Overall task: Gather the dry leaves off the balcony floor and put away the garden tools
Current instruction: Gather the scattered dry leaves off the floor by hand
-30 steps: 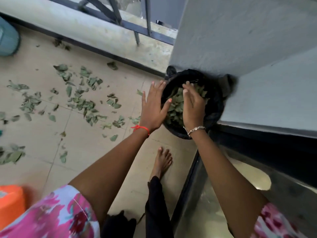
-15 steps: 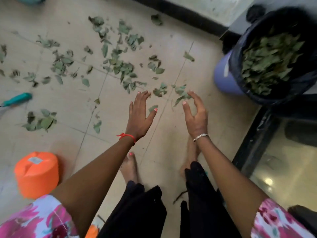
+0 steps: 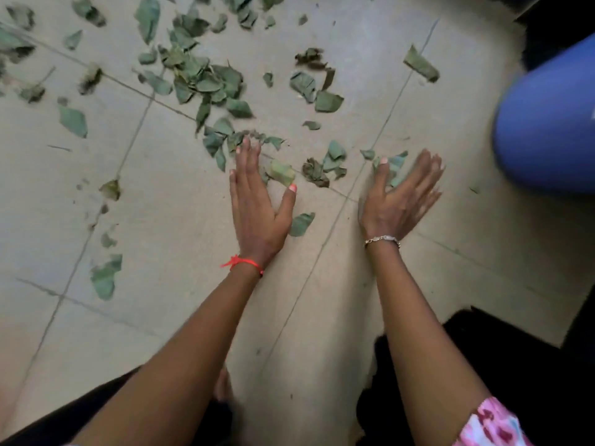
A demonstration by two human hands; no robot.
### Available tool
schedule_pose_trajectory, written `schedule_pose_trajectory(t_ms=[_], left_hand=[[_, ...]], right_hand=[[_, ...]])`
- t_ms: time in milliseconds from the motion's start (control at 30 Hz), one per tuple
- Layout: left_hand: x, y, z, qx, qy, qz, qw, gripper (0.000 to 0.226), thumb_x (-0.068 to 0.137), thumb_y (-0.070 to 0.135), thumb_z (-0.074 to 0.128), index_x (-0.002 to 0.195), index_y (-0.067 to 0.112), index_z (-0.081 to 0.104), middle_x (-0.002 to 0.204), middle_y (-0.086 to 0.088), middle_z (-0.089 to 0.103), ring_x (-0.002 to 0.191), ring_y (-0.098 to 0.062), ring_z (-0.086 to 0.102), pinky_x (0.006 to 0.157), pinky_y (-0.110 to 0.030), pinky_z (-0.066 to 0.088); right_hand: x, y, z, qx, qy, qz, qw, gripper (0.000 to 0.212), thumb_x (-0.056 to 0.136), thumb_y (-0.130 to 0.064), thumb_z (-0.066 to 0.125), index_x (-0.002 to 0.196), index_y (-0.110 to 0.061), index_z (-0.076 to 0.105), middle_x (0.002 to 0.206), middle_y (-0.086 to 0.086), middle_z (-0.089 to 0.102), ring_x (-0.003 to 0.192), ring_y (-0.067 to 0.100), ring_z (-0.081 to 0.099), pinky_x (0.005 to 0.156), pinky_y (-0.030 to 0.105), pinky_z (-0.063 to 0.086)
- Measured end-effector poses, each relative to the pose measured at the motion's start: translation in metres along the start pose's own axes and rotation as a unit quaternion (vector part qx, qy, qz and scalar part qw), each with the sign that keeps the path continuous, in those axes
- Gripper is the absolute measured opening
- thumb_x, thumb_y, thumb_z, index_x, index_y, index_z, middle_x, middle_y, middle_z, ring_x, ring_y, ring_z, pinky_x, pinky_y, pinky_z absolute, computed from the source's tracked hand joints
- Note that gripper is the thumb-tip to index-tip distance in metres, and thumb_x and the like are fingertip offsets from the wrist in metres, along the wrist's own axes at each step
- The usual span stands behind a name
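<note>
Dry green leaves (image 3: 206, 82) lie scattered over the beige tiled floor (image 3: 167, 226), thickest at the upper left and middle. My left hand (image 3: 257, 204), with a red thread at the wrist, is low over the floor with straight fingers, its fingertips at the near edge of the leaves. My right hand (image 3: 399, 197), with a metal bracelet, is spread and blurred, with a few leaves (image 3: 391, 167) just beyond its thumb. Neither hand holds anything. A single leaf (image 3: 301, 224) lies between the two hands.
The blue side of the bin (image 3: 547, 123) fills the right edge, close to my right hand. A dark door frame (image 3: 579, 317) runs along the lower right. One of my bare feet (image 3: 222, 384) shows between my forearms, by my black trousers.
My hands came away from the leaf-filled bin and dropped to the floor. The view has tipped down and closer to the leaves, so the orange pot and teal tool have left the frame.
</note>
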State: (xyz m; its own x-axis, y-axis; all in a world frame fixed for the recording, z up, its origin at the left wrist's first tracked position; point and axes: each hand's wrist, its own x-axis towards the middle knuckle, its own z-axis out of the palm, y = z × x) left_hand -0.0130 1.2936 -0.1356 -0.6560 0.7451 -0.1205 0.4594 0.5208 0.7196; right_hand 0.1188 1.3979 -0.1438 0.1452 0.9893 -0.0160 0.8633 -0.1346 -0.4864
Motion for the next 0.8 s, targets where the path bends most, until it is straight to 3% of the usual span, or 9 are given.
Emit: schedule_pose_trajectory(t_ms=[133,233,367,500,567,633,733,800], left_hand=[[0.002,-0.001,0.011,-0.001,0.072,0.011,0.997,0.07,0.088,0.043,0.047,0.147,0.01,0.026,0.157,-0.006,0.02,0.144,-0.014,0.018,0.118,-0.041,0.019],[0.003,-0.002,0.015,-0.014,0.094,0.005,0.995,0.066,0.09,0.043,0.043,0.147,0.013,0.028,0.156,-0.001,0.023,0.144,-0.011,0.021,0.113,-0.047,0.027],[0.005,-0.005,0.019,-0.021,0.119,0.001,0.993,0.06,0.09,0.042,0.039,0.144,0.016,0.035,0.152,0.004,0.032,0.142,-0.009,0.024,0.114,-0.043,0.027],[0.027,0.0,0.025,-0.041,0.165,-0.013,0.985,0.059,0.09,0.048,0.032,0.14,0.018,0.043,0.147,0.005,0.041,0.138,-0.013,0.034,0.11,-0.045,0.032],[0.035,0.004,0.026,-0.048,0.157,0.001,0.986,0.06,0.09,0.05,0.028,0.139,0.019,0.044,0.147,0.006,0.042,0.137,-0.012,0.035,0.111,-0.044,0.03],[0.039,0.005,0.026,-0.065,0.142,0.003,0.988,0.06,0.09,0.051,0.025,0.137,0.02,0.047,0.146,0.007,0.043,0.137,-0.008,0.034,0.111,-0.04,0.03],[0.033,0.002,0.02,-0.153,0.14,0.006,0.978,0.053,0.091,0.044,0.029,0.129,0.018,0.055,0.135,0.004,0.054,0.127,-0.007,0.046,0.104,-0.03,0.039],[0.032,-0.001,0.018,-0.247,0.156,0.011,0.956,0.039,0.094,0.031,0.037,0.119,0.013,0.061,0.121,0.001,0.063,0.114,-0.008,0.056,0.097,-0.024,0.045]], right_hand=[[-0.007,-0.025,0.034,-0.017,0.026,-0.059,0.998,0.068,0.091,-0.052,0.024,0.145,-0.011,0.028,0.154,0.01,0.022,0.144,0.023,0.015,0.116,0.032,0.004],[-0.016,-0.05,0.052,0.013,-0.013,-0.149,0.989,0.061,0.096,-0.045,0.02,0.145,-0.01,0.028,0.154,0.008,0.024,0.144,0.019,0.016,0.117,0.03,0.005],[-0.016,-0.076,0.063,0.083,-0.069,-0.267,0.958,0.058,0.097,-0.041,0.019,0.144,-0.009,0.032,0.15,0.004,0.033,0.141,0.015,0.023,0.117,0.028,0.009],[-0.008,-0.083,0.064,0.174,-0.089,-0.269,0.943,0.055,0.096,-0.038,0.021,0.141,-0.01,0.036,0.144,0.005,0.043,0.135,0.014,0.036,0.116,0.029,0.015],[-0.008,-0.081,0.06,0.218,-0.103,-0.262,0.935,0.052,0.097,-0.037,0.023,0.139,-0.011,0.039,0.14,0.004,0.049,0.128,0.011,0.042,0.112,0.037,0.029],[-0.007,-0.08,0.056,0.272,-0.134,-0.234,0.924,0.047,0.099,-0.035,0.028,0.137,-0.012,0.04,0.138,0.001,0.05,0.123,0.009,0.047,0.103,0.031,0.041],[-0.013,-0.071,0.044,0.348,-0.194,-0.208,0.893,0.049,0.097,-0.034,0.033,0.139,-0.01,0.036,0.143,0.002,0.044,0.125,0.0,0.041,0.097,0.005,0.034],[-0.022,-0.057,0.039,0.339,-0.245,-0.23,0.879,0.058,0.094,-0.044,0.038,0.144,-0.018,0.024,0.15,0.002,0.032,0.132,-0.001,0.031,0.108,0.015,0.03]])
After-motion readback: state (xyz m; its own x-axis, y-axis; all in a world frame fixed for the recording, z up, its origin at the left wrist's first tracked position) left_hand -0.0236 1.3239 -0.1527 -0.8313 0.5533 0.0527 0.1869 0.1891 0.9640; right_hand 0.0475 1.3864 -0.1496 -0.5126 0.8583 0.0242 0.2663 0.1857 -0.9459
